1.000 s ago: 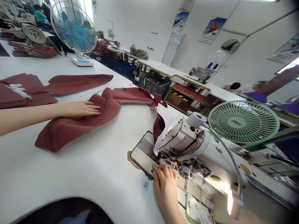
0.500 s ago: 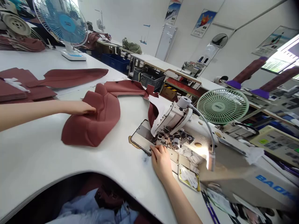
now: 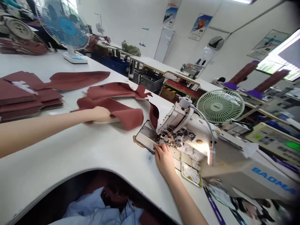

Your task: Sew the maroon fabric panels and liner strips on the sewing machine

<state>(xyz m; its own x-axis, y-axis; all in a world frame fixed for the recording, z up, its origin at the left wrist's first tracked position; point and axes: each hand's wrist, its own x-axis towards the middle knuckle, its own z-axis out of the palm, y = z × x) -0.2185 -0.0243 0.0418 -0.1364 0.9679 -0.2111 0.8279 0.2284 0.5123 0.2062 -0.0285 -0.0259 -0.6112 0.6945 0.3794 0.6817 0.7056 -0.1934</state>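
Note:
My left hand [image 3: 102,114] is closed on the edge of a maroon fabric piece [image 3: 130,118], whose near flap is lifted and blurred. More of the same maroon fabric [image 3: 110,90] lies folded behind it and runs right, curving in behind the head of a sewing machine [image 3: 172,117]. Beside the needle area, my right hand [image 3: 165,159] rests on the machine bed, fingers lying on the metal and holding nothing I can see. The sliding plate [image 3: 146,140] is just left of its fingertips.
Stacks of maroon cut pieces [image 3: 18,97] lie at the left, with a blue fan [image 3: 69,28] behind. A small tray [image 3: 191,174] of white bits sits right of my right hand. A green fan [image 3: 217,106] and purple-handled tools [image 3: 214,206] are further right.
My left hand has moved right, swinging the fabric's near end toward the machine and turning it over. My right hand stays in the same place on the machine bed.

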